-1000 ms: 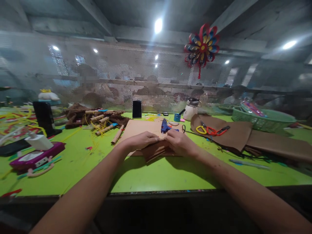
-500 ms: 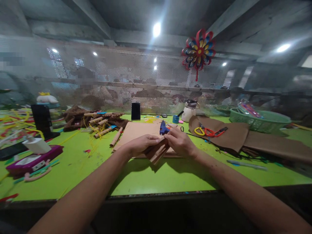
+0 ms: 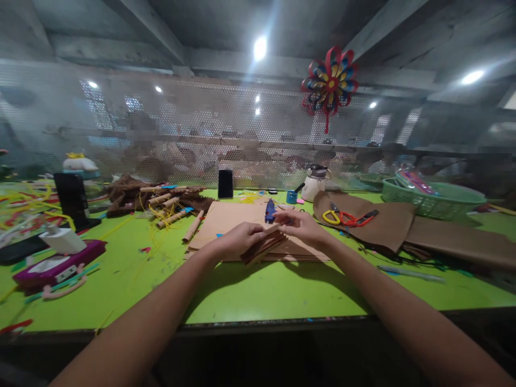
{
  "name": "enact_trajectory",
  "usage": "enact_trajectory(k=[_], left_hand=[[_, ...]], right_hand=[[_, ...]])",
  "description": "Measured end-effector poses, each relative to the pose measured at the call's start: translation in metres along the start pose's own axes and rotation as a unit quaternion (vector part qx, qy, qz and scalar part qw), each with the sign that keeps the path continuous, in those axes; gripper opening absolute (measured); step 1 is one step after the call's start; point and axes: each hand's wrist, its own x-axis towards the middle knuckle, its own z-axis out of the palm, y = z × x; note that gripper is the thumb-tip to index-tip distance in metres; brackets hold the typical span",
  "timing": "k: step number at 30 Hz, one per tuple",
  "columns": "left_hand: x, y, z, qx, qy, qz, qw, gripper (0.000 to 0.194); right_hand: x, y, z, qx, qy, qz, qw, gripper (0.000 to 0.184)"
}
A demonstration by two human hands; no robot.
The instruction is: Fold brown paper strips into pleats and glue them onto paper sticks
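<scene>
Head view: left hand (image 3: 244, 238) grasping pleated brown paper (image 3: 264, 249) over stacked tan sheets (image 3: 226, 216); right hand (image 3: 304, 227) at paper's right end, fingers loosely curled, cannot tell if gripping. Blue glue gun (image 3: 270, 209) just beyond. Scissors (image 3: 351, 219) farther right, paper tube (image 3: 192, 227) left.

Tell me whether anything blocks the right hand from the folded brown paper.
Nothing visible does. The right hand is at the right end of the folded brown paper, which the left hand holds; the blue tool lies beyond the paper, not between them.
</scene>
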Motion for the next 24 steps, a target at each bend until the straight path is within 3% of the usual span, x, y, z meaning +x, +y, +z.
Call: enact_trajectory(k=[3, 6, 17, 21, 24], left_hand=[[0.001, 0.002, 0.002, 0.056, 0.027, 0.049, 0.997, 0.038], [0.001, 0.0, 0.006, 0.115, 0.052, 0.064, 0.99, 0.034], [0.0, 0.005, 0.001, 0.211, 0.116, 0.069, 0.968, 0.03], [0.002, -0.002, -0.001, 0.203, 0.134, 0.077, 0.967, 0.029], [0.003, -0.004, -0.001, 0.208, 0.143, 0.094, 0.963, 0.028]], right_hand=[[0.0, -0.001, -0.003, 0.086, -0.053, 0.086, 0.991, 0.034], [0.0, -0.002, -0.003, 0.123, -0.072, 0.122, 0.982, 0.036], [0.001, -0.004, -0.012, 0.082, -0.02, 0.058, 0.995, 0.027], [0.0, -0.007, -0.01, 0.085, -0.04, 0.049, 0.994, 0.025], [-0.001, -0.009, -0.007, 0.026, -0.039, 0.033, 0.998, 0.025]])
